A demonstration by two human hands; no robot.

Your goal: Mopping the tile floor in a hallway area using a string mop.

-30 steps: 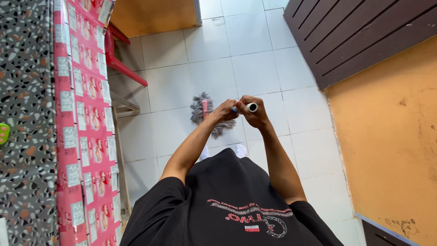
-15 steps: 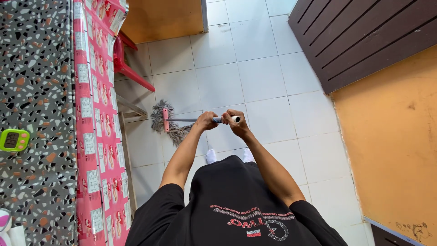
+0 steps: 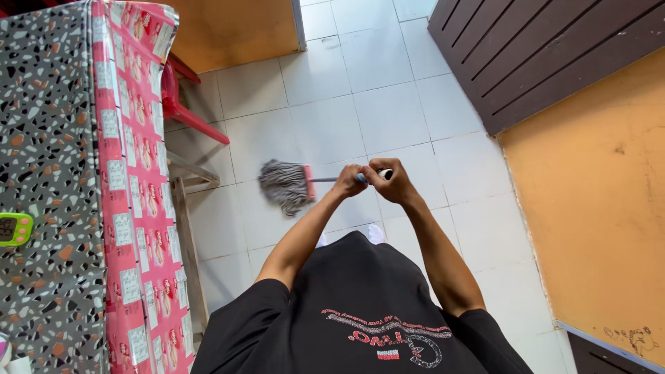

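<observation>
**A:** What do the two hands hold at the centre of the frame?

**B:** Both are closed around the top end of a mop with a grey string head, a pink collar and a thin pale handle (image 3: 305,183). The left hand (image 3: 348,181) wraps the shaft just below the right hand (image 3: 389,181), which covers the white tip of the handle; the two fists touch.

**A:** Why that stacked grip?

**B:** Judging by the pose, it lets the outstretched arms steer the long handle from above, so the strings stay pressed to the white tiled floor (image 3: 388,104).

**A:** Where does the mop head lie?

**B:** Left of centre, on a tile near the wooden leg (image 3: 185,242) below the counter's edge, with the red plastic chair (image 3: 181,104) further up the frame.

**A:** How does the head look?

**B:** Its grey strings are bunched and fanned to the left and downward, flattened on the floor; the pink collar faces the hands. The handle appears strongly foreshortened.

**A:** What fills the left edge?

**B:** A grey speckled terrazzo countertop (image 3: 48,138) edged with a pink printed cloth (image 3: 131,208), and a small green digital device (image 3: 14,228) resting on the stone.
</observation>
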